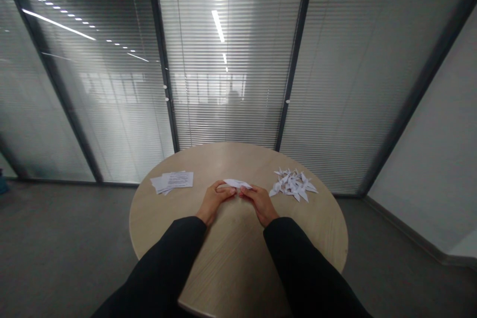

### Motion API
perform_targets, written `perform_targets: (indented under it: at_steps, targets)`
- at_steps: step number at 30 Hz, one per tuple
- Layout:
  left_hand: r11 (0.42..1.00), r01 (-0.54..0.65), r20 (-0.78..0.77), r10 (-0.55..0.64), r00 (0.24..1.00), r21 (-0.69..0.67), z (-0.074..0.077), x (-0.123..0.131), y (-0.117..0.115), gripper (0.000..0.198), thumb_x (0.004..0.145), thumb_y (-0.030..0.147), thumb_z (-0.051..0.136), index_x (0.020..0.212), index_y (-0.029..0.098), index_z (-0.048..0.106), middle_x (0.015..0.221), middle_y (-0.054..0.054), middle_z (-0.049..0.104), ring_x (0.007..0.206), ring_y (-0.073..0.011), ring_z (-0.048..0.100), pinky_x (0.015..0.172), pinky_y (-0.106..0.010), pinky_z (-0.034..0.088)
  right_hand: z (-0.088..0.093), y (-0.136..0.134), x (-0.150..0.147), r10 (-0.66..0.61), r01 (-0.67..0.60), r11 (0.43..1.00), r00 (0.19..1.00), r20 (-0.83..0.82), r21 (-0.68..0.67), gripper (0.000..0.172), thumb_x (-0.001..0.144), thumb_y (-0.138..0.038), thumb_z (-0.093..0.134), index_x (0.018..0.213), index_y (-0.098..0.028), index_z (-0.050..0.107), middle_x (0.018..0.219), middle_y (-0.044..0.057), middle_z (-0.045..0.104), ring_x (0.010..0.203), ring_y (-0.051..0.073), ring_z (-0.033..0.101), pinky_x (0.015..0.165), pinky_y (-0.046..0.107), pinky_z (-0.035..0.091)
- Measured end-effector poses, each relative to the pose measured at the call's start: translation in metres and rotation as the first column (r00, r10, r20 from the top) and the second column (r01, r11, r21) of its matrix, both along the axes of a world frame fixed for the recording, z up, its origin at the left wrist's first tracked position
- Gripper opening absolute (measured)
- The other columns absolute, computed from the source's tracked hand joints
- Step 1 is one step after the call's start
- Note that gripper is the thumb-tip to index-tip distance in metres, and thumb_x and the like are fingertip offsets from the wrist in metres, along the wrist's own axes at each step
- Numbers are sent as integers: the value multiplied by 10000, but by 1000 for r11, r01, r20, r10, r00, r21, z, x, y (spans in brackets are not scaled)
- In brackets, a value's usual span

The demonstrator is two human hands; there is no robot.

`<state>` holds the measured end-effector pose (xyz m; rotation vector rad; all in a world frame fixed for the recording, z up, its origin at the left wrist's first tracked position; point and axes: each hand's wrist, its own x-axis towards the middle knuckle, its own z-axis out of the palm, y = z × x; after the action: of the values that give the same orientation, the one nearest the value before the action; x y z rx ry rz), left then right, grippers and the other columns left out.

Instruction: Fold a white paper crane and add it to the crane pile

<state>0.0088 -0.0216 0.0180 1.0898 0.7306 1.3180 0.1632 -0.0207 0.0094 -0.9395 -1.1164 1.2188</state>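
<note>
I logged left fingers (225, 191) and right fingers (246, 192) closed narrow, both pinching folded white paper (237, 183), tips almost meeting. Paper sat directly between and slightly ahead of fingers. Judged item very light, soft, thin, easily creased or crushed; best hold at thicker folded edge, gentle pinch only. Stack of printed paper sheets (173, 181) lay well left of fingers. Heap of folded paper cranes (293, 184) lay just right of fingers. Both rested on round wooden surface (231, 258).
</note>
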Motion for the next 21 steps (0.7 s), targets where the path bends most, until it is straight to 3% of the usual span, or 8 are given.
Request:
perform_targets:
  at_steps: [6, 11, 15, 21]
  targets:
    - [994, -95, -79, 99, 992, 54, -3, 1, 1, 366, 545, 300, 801, 810, 112, 633, 730, -48, 688, 661, -137, 620, 668, -249, 481, -2, -2, -4, 19, -19, 1000, 1000, 6, 9, 343, 573, -408, 762, 766, -131, 700, 752, 49, 684, 721, 175, 617, 770, 317, 491]
    - [990, -124, -94, 130, 987, 64, -3, 1, 3, 320, 566, 300, 784, 780, 115, 634, 702, -38, 677, 646, -128, 609, 667, -245, 470, 0, -4, -5, 36, -37, 999, 998, 46, 6, 353, 554, -424, 772, 731, -131, 687, 709, 38, 666, 680, 162, 611, 713, 295, 496]
    - [992, -110, -103, 115, 988, 56, -4, 0, 5, 308, 568, 281, 777, 792, 124, 636, 710, -38, 680, 643, -131, 614, 680, -253, 465, 3, -7, -6, 89, -88, 996, 991, 103, -12, 326, 567, -414, 764, 727, -141, 686, 678, 26, 659, 647, 152, 608, 677, 277, 486]
    - [985, -81, -215, 113, 970, 150, -1, 0, 4, 259, 584, 295, 760, 759, 137, 653, 686, -28, 668, 651, -138, 607, 691, -249, 447, 3, -7, -6, 123, -122, 992, 981, 150, -15, 314, 567, -423, 760, 707, -151, 690, 674, 25, 667, 650, 163, 620, 680, 286, 474]
